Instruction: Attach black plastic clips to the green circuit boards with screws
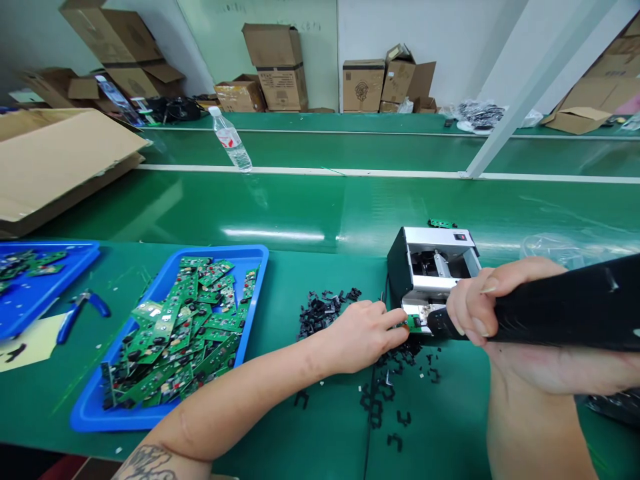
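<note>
My left hand [363,337] is closed, its fingertips pinching a small green circuit board [414,323] at the front of a silver and black screw feeder [435,260]. My right hand [480,303] wraps round a thick black electric screwdriver [565,303], which lies nearly level. Its narrow nose points left and comes close to the board; whether they touch I cannot tell. Beside and below my left hand are a pile of small black plastic parts [325,313] and several loose black clips [395,442].
A blue tray [260,287] heaped with circuit boards stands left, with another blue tray [75,263], pliers [75,320] and a large carton [65,160] beyond. One board [442,223] lies behind the feeder. A water bottle [233,141] and a white post [520,93] stand farther back.
</note>
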Available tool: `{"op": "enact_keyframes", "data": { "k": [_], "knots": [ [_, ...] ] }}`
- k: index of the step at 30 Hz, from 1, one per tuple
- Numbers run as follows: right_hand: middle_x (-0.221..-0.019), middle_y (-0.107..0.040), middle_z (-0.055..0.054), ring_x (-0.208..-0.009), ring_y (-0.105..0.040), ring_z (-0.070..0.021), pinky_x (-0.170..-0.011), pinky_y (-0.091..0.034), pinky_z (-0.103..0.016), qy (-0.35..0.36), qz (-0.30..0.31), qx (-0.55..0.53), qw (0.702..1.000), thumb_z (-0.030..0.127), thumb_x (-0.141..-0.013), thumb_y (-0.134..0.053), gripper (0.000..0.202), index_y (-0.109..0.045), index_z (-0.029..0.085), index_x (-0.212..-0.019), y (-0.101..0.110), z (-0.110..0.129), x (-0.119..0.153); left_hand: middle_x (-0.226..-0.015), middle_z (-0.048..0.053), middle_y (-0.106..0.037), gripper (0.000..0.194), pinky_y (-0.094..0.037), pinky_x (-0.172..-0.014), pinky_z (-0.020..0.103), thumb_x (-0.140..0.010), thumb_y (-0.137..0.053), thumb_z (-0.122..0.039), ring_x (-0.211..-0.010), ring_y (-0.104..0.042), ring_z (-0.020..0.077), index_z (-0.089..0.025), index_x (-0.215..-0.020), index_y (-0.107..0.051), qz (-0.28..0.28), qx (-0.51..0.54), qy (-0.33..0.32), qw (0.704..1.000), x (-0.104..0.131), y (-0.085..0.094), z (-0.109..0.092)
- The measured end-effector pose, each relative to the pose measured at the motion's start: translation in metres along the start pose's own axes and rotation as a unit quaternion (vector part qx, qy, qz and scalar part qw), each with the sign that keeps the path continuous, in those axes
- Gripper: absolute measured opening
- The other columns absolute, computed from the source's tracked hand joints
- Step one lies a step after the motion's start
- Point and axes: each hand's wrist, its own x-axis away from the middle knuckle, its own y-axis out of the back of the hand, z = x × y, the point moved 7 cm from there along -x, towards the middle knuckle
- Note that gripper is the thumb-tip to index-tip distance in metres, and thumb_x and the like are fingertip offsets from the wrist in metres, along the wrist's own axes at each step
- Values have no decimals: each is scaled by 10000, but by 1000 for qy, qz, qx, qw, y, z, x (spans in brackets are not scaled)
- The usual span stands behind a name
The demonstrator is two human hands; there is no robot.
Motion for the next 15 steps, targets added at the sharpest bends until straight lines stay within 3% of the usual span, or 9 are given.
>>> {"op": "enact_keyframes", "data": {
  "k": [11, 15],
  "knots": [
    [-551, -610, -17, -402, -504, -164, -405, -391, -310, 13, 36, 9, 999, 666, -784, -719, 506, -769, 178, -906, -7, -2, 0, -1176, 55, -618, 167, -427, -651, 362, -973, -522, -217, -799, -549, 199, -212, -1102, -629, -1, 3, 1, 1000, -2, 2, -1],
    [-571, -578, -17, -437, -493, -153, -457, -402, -324, -30, 51, 38, 997, 867, -778, -510, 698, -746, 221, -899, 6, -9, 8, -1169, 57, -632, 169, -444, -661, 357, -968, -524, -208, -793, -562, 195, -209, -1096, -634, -6, 9, 2, 1000, -2, 3, 0]
  ]
}}
